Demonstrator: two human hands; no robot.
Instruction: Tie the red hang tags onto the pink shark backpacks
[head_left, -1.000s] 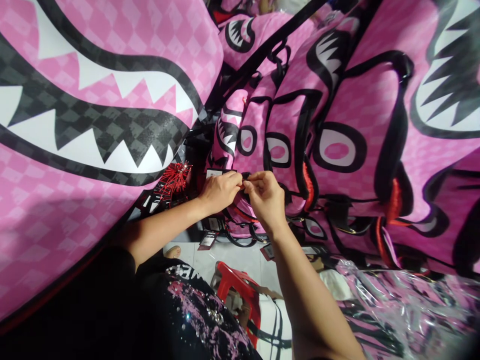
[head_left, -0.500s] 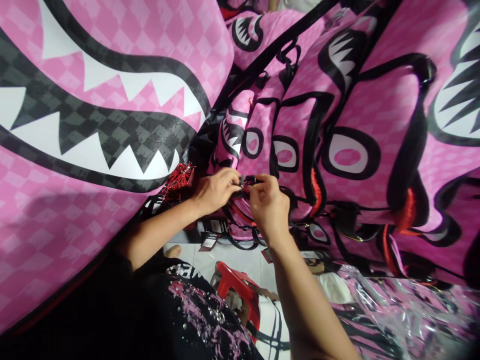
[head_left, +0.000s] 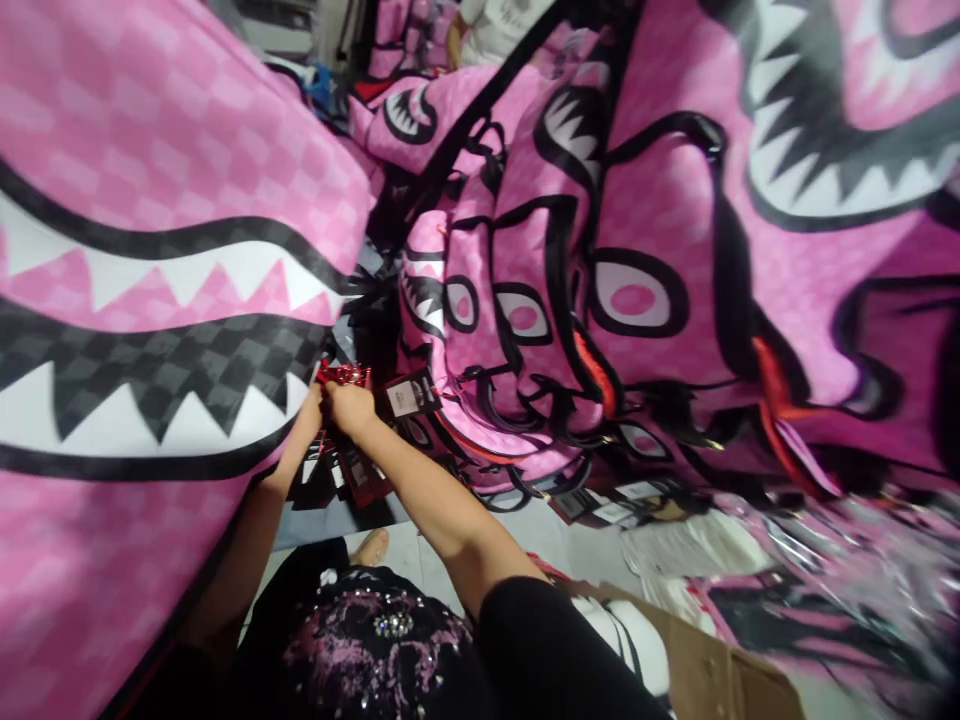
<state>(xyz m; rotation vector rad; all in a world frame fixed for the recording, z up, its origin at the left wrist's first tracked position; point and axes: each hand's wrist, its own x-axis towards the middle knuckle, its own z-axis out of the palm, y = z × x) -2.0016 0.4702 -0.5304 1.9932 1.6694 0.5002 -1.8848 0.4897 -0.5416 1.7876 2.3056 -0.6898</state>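
Both my hands are together at the bundle of thin red strings [head_left: 351, 375], beside the right edge of a large pink checkered bag [head_left: 150, 370] with a shark-mouth print. My right hand [head_left: 351, 405] is closed at the strings, its fingertips hidden. My left hand [head_left: 311, 402] is partly hidden by the bag's edge, and its fingers cannot be made out. Black and red tags [head_left: 364, 475] hang below the hands. Just right of them is a black tag with a white label [head_left: 409, 397], against the row of smaller pink bags [head_left: 469, 350].
More large pink bags [head_left: 667, 210] stand at the right. Clear plastic wrapping [head_left: 862, 590] and a cardboard box [head_left: 720, 670] lie at the lower right. A person in a white shirt [head_left: 499, 35] is at the top. A black strap [head_left: 487, 100] slants across the bags.
Both hands have moved left, away from the small black piece they held at the small bags, to the red strings. The view has shifted, and the large left bag appears farther left.
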